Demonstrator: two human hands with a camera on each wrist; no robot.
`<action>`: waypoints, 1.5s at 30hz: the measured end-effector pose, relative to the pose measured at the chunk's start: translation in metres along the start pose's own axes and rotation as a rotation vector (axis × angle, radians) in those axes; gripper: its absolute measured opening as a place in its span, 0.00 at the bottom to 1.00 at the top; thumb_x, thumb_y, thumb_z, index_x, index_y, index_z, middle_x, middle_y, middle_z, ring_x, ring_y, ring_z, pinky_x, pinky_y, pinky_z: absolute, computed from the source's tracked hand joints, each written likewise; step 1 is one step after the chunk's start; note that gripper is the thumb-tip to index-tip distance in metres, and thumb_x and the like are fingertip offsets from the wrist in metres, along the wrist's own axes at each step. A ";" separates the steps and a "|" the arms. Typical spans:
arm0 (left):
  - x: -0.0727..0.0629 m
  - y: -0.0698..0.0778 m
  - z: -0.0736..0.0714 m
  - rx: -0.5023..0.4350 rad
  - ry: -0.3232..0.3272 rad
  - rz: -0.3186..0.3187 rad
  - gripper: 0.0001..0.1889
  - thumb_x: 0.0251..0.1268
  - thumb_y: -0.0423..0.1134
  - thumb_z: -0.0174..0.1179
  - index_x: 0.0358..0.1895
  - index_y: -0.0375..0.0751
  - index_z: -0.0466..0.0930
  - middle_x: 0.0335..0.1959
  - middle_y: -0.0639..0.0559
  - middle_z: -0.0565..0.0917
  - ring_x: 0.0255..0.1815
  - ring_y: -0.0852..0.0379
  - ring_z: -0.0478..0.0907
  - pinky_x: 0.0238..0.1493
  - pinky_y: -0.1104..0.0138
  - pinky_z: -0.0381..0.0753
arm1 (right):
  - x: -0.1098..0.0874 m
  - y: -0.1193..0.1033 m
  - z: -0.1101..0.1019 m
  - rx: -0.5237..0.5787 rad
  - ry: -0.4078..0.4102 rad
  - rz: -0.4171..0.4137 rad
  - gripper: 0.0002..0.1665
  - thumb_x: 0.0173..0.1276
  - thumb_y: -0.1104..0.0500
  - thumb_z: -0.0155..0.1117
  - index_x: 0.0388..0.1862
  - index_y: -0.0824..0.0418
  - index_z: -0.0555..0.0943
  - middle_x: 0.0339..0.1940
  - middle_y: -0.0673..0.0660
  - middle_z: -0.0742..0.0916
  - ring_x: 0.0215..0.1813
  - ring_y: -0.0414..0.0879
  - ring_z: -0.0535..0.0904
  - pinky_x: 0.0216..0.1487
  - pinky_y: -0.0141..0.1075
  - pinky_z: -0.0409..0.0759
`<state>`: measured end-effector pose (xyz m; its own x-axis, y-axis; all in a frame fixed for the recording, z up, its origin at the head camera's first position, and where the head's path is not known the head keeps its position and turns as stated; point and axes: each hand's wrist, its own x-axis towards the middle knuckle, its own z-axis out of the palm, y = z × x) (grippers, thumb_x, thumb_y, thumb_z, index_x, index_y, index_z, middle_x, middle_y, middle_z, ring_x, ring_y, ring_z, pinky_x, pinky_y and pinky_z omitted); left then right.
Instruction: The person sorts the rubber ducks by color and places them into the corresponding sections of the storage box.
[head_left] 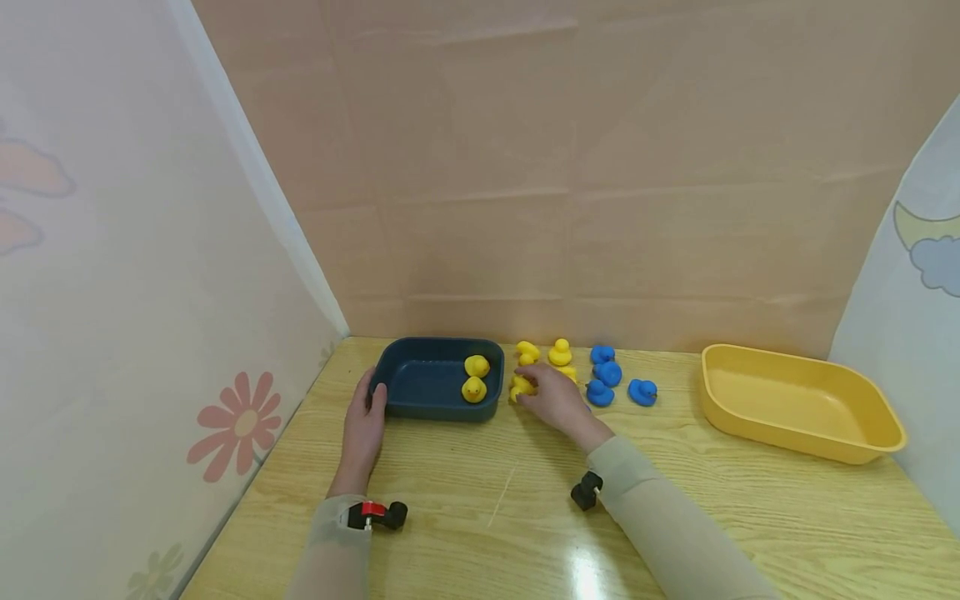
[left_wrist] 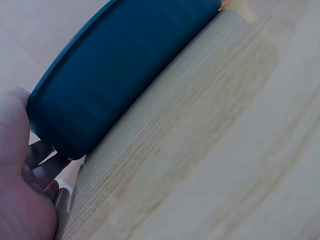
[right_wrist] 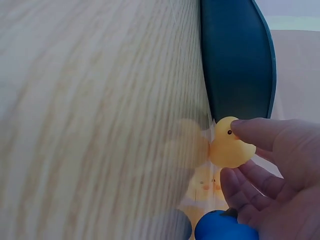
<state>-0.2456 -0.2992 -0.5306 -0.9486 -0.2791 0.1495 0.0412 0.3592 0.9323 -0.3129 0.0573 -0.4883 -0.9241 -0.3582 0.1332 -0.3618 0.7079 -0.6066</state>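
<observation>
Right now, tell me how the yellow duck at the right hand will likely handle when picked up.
The duck is small and looks moulded, so it is probably light and should keep its shape. Its smooth, rounded body may turn or slip against the right hand. Nudged off-centre, those curves could let it tip.

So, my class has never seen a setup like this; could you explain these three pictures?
There's no robot here: these are a person's bare hands. The head picture looks forward and down from a camera worn on the head. The other two come from wrist cameras, each watching one hand. On the table stand a dark tray with two yellow ducks inside, and, off to the right, a yellow tray. Between them are more yellow ducks and some blue ducks. The left hand grips the dark tray's left end; the right hand pinches a yellow duck beside that tray.
</observation>
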 end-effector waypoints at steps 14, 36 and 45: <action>-0.001 0.000 -0.001 -0.003 -0.013 -0.004 0.35 0.92 0.60 0.46 0.92 0.53 0.55 0.91 0.47 0.55 0.90 0.42 0.52 0.87 0.45 0.56 | -0.003 -0.006 -0.007 0.049 0.126 -0.020 0.27 0.73 0.58 0.79 0.68 0.63 0.87 0.59 0.62 0.91 0.57 0.58 0.88 0.58 0.57 0.88; -0.001 0.002 -0.001 -0.003 -0.008 -0.016 0.35 0.92 0.61 0.46 0.91 0.53 0.55 0.91 0.46 0.56 0.90 0.41 0.53 0.86 0.44 0.58 | -0.001 -0.039 -0.018 0.198 0.216 -0.077 0.27 0.75 0.55 0.78 0.70 0.60 0.86 0.56 0.58 0.89 0.50 0.59 0.86 0.51 0.47 0.87; 0.000 0.001 0.000 0.003 -0.003 0.006 0.35 0.93 0.57 0.47 0.91 0.48 0.56 0.90 0.45 0.57 0.90 0.42 0.52 0.87 0.45 0.56 | 0.000 -0.051 -0.010 0.226 0.177 -0.108 0.27 0.74 0.57 0.79 0.70 0.58 0.86 0.55 0.55 0.89 0.49 0.58 0.85 0.51 0.46 0.86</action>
<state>-0.2460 -0.2987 -0.5295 -0.9492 -0.2742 0.1543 0.0461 0.3640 0.9302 -0.2953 0.0277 -0.4492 -0.8961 -0.2984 0.3286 -0.4408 0.5107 -0.7382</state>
